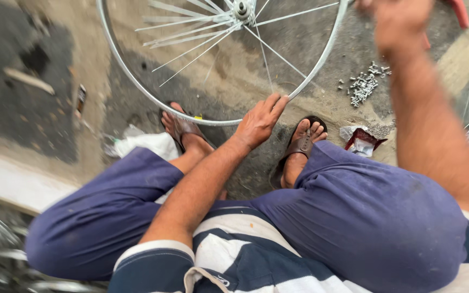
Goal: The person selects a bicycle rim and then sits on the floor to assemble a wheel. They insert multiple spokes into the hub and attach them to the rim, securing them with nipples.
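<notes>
The left hand (pixel 259 120) rests spread-fingered on the lower edge of the bicycle wheel rim (pixel 137 81), which stands on the ground before the sandalled feet; the right hand (pixel 397 21), blurred, seems closed around a red-handled tool (pixel 458 12). Steadying the rim firmly would help while working the spokes (pixel 191 40).

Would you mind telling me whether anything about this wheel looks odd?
Yes: the spokes fill only part of the rim, several ending loose short of it. Small metal parts lie scattered on the ground.
</notes>
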